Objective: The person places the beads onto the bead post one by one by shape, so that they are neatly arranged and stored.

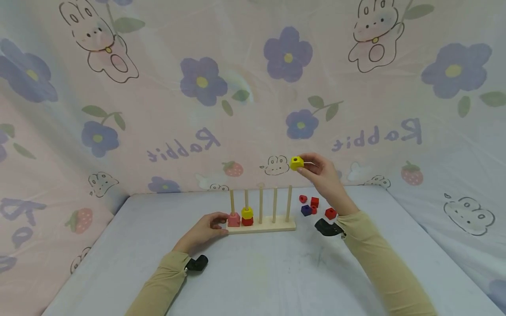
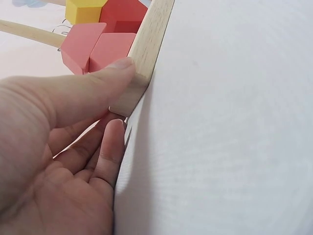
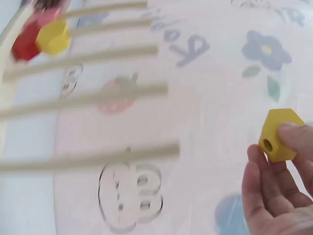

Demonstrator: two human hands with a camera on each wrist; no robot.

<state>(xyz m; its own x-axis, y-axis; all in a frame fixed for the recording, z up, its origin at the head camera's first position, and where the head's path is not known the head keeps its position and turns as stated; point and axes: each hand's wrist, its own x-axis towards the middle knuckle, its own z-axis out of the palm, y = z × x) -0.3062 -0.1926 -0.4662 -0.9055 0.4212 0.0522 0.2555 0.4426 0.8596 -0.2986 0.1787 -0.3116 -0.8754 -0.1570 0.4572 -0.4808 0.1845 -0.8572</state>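
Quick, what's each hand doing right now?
Left hand: closed, gripping the end of the wooden base.
Right hand: closed, pinching a yellow block in the air.

The pegged stand [image 1: 261, 227], toward the table's [image 1: 269, 281] far edge, looks like bare, matt, pale wood with fine grain showing. The held yellow block [image 3: 273, 129] and the red block [image 2: 122, 19] look smooth and evenly coloured. Printed, lightly creased cloth [image 1: 253, 120] rises along the far edge; the sleeves [image 1: 387, 263] are matt cloth.
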